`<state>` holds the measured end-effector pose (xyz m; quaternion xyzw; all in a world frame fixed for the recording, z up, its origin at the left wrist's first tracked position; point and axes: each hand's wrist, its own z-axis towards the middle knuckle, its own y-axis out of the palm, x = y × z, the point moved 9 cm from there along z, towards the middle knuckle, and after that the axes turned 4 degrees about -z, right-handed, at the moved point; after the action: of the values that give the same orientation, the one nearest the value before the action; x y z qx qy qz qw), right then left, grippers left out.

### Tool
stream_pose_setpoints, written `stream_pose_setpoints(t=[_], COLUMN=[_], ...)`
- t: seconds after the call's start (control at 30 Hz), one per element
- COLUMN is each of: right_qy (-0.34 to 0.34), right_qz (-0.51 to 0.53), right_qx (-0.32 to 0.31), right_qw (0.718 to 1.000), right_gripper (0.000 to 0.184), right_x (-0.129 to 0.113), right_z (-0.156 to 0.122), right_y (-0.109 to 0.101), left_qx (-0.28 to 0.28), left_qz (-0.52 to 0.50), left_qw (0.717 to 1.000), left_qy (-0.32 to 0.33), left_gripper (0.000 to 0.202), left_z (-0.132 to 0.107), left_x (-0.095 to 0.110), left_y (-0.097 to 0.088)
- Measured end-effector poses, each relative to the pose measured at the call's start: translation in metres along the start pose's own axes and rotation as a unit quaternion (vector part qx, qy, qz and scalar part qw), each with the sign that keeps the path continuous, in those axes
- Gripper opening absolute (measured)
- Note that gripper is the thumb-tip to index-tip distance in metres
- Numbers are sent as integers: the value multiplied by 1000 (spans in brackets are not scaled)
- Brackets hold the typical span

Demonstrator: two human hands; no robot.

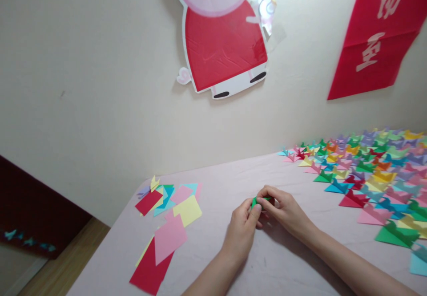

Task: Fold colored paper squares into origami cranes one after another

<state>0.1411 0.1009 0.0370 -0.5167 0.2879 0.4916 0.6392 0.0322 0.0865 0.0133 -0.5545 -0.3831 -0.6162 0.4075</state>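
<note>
My left hand and my right hand meet just above the pale pink tablecloth, both pinching a small folded piece of green paper. The fingers of both hands are curled round it, and most of the paper is hidden between them. To the left of my hands lies a loose pile of flat coloured paper squares in red, pink, yellow and blue.
Several finished folded paper figures in many colours cover the right side of the table up to the wall. The table's left edge drops to a wooden floor. A cartoon cutout and a red banner hang on the wall.
</note>
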Motion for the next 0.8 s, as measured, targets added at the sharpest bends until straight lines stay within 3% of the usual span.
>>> stream_pose_setpoints(t=[0.17,0.3,0.4,0.6,0.8], right_qy=[48,68,73,73,84], right_qz=[49,85,107,111,129], right_qx=[-12,-22,-32,-28,-36], right_qw=[998,994,991,991,987], right_gripper=[27,34,37,41,43], right_x=[14,18,18,17,20], right_z=[0,1,1,2,3], right_y=[3,4,5,3,5], left_qx=[25,12,13,77,81], left_qz=[0,-16,-12,22,2], left_qw=[1000,1000,999,995,995], left_qy=[-16,-21,-27,-58,-50], left_gripper=[34,35,32,30,40], left_z=[2,4,4,2,2], left_x=[-11,-13,-13,-23,-18], left_y=[-6,-4,-5,-18,-17])
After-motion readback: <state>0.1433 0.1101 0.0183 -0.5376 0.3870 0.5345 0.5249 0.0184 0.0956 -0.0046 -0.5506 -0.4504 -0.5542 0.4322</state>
